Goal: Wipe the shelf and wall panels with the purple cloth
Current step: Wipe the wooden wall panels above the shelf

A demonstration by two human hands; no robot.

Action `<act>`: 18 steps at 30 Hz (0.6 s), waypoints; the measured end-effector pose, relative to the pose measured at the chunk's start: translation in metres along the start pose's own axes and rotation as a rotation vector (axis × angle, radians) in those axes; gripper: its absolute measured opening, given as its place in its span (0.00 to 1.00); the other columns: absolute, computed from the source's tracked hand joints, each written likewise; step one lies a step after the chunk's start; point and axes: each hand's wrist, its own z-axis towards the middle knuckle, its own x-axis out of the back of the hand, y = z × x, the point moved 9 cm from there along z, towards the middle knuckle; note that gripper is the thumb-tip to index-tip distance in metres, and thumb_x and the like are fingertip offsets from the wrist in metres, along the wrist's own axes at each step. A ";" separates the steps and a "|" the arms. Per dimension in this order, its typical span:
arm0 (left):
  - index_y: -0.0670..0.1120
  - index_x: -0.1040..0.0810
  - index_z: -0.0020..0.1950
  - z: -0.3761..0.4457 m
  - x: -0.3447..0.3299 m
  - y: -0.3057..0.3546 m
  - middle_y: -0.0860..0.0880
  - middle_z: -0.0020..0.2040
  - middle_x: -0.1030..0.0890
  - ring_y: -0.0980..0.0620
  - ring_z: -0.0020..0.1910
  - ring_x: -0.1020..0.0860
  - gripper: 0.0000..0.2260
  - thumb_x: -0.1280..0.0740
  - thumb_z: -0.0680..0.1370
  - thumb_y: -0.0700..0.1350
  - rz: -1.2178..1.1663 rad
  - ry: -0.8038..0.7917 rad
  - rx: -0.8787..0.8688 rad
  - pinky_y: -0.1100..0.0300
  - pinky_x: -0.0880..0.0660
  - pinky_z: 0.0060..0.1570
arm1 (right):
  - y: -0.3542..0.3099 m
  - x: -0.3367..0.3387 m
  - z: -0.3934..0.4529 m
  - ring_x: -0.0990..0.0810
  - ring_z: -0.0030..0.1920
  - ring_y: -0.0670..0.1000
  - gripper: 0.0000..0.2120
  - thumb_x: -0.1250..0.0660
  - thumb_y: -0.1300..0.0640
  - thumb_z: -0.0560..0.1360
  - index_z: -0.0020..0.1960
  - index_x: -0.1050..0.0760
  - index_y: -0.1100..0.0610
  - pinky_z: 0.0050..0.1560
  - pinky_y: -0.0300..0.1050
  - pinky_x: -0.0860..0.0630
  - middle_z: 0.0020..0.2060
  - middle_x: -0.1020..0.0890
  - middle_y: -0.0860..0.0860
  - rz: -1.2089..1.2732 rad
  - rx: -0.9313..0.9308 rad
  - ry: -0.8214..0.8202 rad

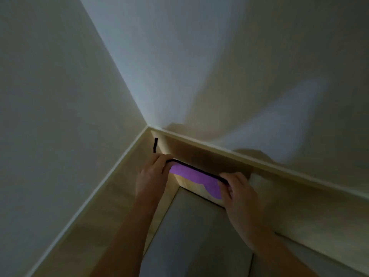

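1. Purple cloth with a dark hem [192, 174], one in all, is stretched taut between two bare hands in the corner of the pale wooden shelf unit, just in front of its back panel.
2. Left hand [152, 174] has its fingers [159, 159] closed round the cloth's left end; right hand [238, 193] has its fingers [225, 179] closed round the right end. Spreading it this way probably presents a flat, wide face for wiping.
3. Grey shelf surface [199, 226] lies below the cloth, which hangs above its rear edge.
4. Pale wooden back panel [209, 156] stands just behind the cloth; whether they touch is unclear.
5. A short dark strip [155, 144], blurred, sits in the far corner.
6. Two white walls [219, 56] meet beyond.
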 end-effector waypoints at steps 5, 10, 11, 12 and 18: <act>0.56 0.19 0.54 0.015 -0.016 -0.033 0.58 0.53 0.22 0.51 0.45 0.20 0.08 0.33 0.79 0.44 -0.200 -0.120 0.003 0.50 0.23 0.46 | -0.004 -0.014 -0.008 0.20 0.50 0.56 0.10 0.31 0.62 0.79 0.60 0.20 0.60 0.50 0.47 0.25 0.53 0.20 0.55 0.015 -0.139 0.152; 0.52 0.18 0.55 0.027 -0.019 -0.029 0.58 0.52 0.22 0.59 0.47 0.25 0.07 0.34 0.80 0.43 -0.236 -0.089 -0.090 0.61 0.28 0.45 | -0.015 -0.006 -0.015 0.25 0.46 0.48 0.07 0.30 0.63 0.77 0.55 0.22 0.59 0.45 0.35 0.34 0.49 0.20 0.51 -0.049 -0.169 0.311; 0.50 0.18 0.56 0.028 -0.022 -0.029 0.56 0.53 0.21 0.58 0.48 0.24 0.07 0.34 0.80 0.42 -0.246 -0.092 -0.097 0.63 0.29 0.47 | -0.014 -0.006 -0.015 0.24 0.46 0.48 0.07 0.30 0.63 0.77 0.55 0.22 0.58 0.46 0.36 0.32 0.49 0.20 0.51 -0.053 -0.170 0.325; 0.49 0.18 0.57 0.027 -0.025 -0.030 0.54 0.54 0.21 0.57 0.50 0.24 0.08 0.34 0.80 0.41 -0.258 -0.095 -0.103 0.66 0.30 0.49 | -0.012 -0.005 -0.015 0.23 0.46 0.49 0.06 0.30 0.64 0.77 0.54 0.21 0.59 0.47 0.38 0.30 0.49 0.19 0.51 -0.057 -0.175 0.345; 0.46 0.20 0.56 0.021 -0.019 -0.038 0.54 0.51 0.21 0.59 0.46 0.24 0.07 0.31 0.79 0.40 -0.352 0.067 -0.115 0.77 0.32 0.47 | -0.014 -0.004 -0.007 0.19 0.43 0.54 0.07 0.27 0.67 0.74 0.49 0.20 0.59 0.44 0.37 0.30 0.45 0.18 0.52 -0.097 -0.125 0.472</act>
